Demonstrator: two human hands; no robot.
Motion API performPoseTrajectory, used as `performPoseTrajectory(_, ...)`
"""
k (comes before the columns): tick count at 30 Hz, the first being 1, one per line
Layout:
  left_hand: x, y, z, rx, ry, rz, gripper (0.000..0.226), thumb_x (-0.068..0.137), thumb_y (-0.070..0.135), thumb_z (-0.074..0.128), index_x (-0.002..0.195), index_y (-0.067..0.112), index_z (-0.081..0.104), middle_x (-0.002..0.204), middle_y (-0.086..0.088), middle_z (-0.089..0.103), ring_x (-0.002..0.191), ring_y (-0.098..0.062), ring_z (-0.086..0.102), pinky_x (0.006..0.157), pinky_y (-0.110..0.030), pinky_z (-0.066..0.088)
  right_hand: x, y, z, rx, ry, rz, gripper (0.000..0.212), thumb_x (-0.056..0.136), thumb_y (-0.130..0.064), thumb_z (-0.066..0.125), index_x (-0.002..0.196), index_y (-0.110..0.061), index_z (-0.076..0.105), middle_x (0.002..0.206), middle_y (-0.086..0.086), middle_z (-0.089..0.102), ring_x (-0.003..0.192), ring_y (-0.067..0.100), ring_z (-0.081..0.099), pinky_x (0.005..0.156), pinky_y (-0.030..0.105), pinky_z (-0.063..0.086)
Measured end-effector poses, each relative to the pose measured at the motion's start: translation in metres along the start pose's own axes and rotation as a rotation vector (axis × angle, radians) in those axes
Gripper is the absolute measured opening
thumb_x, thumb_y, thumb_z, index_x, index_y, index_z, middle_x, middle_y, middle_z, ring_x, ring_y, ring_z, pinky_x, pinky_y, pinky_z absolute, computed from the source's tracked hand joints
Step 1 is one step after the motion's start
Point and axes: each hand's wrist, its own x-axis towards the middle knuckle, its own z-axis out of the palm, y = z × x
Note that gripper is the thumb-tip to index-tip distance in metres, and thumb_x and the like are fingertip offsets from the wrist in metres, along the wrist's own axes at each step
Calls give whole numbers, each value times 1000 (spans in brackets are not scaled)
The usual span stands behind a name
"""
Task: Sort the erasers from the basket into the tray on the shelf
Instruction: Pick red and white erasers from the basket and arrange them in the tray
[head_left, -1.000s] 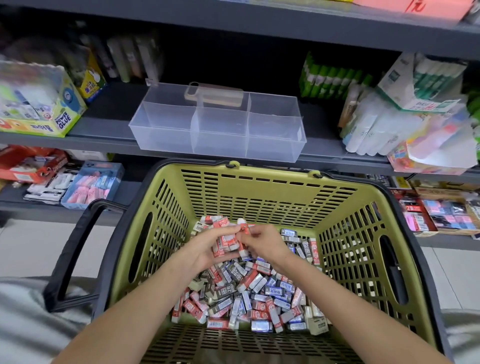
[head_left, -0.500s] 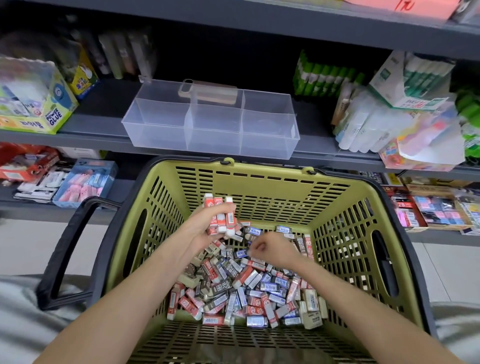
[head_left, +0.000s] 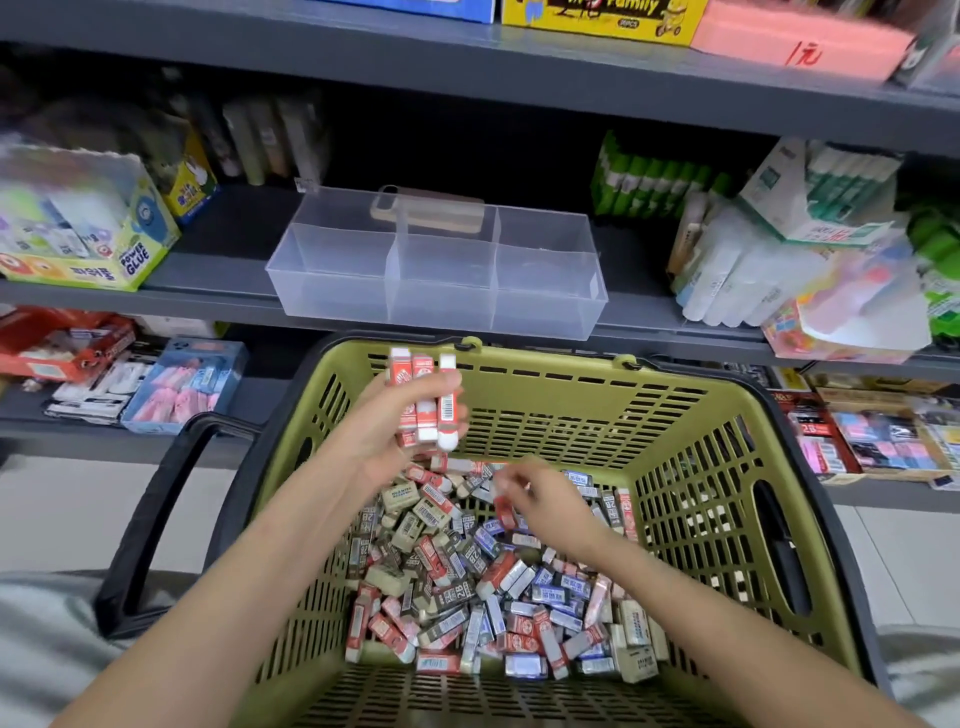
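In the left hand (head_left: 384, 436) red-sleeved erasers (head_left: 423, 405) are gripped; a red eraser (head_left: 503, 512) seems pinched by the right hand (head_left: 545, 501). Gathering is judged under way; next the far clear tray (head_left: 332, 301) must be reached.

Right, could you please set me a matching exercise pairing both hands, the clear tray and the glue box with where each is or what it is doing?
Things:
1. left hand
2. right hand
3. clear tray
4. Power Glue box

Places or states:
A. on the middle shelf, beyond the green basket's far rim
B. at the left end of that shelf
C. holds red-and-white erasers upright, above the basket
D. low over the eraser pile

Pairs: 1-C, 2-D, 3-A, 4-B.
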Motion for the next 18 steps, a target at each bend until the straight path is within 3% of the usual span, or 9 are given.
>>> performPoseTrajectory(3, -5, 27, -8, -52, 29, 151, 42, 57, 12, 73, 96, 7, 59, 68, -3, 72, 58, -16, 69, 51, -26, 55, 5, -47, -44, 259, 261, -186, 15, 96, -29, 45, 91, -29, 59, 88, -5, 63, 88, 13, 61, 81, 22, 46)
performPoseTrajectory(5, -4, 49, -16, -92, 62, 262, 34, 59, 13, 74, 91, 10, 61, 67, -1, 70, 59, -14, 68, 54, -26, 56, 18, -80, -76, 377, 447, -291, 14, 96, -31, 45, 90, -33, 58, 85, -7, 63, 85, 6, 60, 78, 16, 44)
performPoseTrajectory(8, 7, 83, -31, -75, 155, 452, 17, 74, 8, 73, 82, 16, 59, 65, 2, 63, 59, -12, 64, 58, -25, 55, 52, -113, -110, 311, 644, -314, 17, 99, -26, 43, 95, -25, 59, 88, -15, 60, 80, -6, 54, 69, 8, 38)
performPoseTrajectory(10, 20, 103, -45, -14, 254, 570, 19, 80, 6, 71, 78, 19, 57, 64, 5, 61, 59, -10, 61, 58, -26, 53, 79, -119, -123, 280, 668, -215, 22, 100, -23, 39, 98, -15, 60, 91, -7, 63, 83, 3, 57, 74, 20, 42)
performPoseTrajectory(13, 40, 128, -73, 25, 361, 670, 26, 77, 4, 72, 75, 18, 50, 55, 8, 58, 50, -10, 57, 48, -24, 50, 105, -106, -131, 369, 607, -13, 24, 98, -21, 33, 94, -10, 55, 88, 7, 67, 86, 28, 65, 84, 40, 49)
performPoseTrajectory(16, 57, 139, -96, 30, 406, 657, 27, 75, 7, 74, 79, 13, 48, 48, 6, 55, 42, -12, 54, 41, -24, 48, 106, -75, -138, 204, 606, 133, 33, 99, -28, 28, 104, -9, 54, 102, 14, 66, 96, 34, 62, 91, 45, 45)
performPoseTrajectory(18, 66, 141, -103, -26, 414, 603, 24, 76, 6, 74, 81, 14, 51, 45, 6, 54, 38, -11, 53, 38, -21, 46, 99, -60, -145, 143, 632, 146, 36, 99, -28, 26, 103, -7, 55, 100, 15, 67, 95, 33, 61, 91, 44, 44)
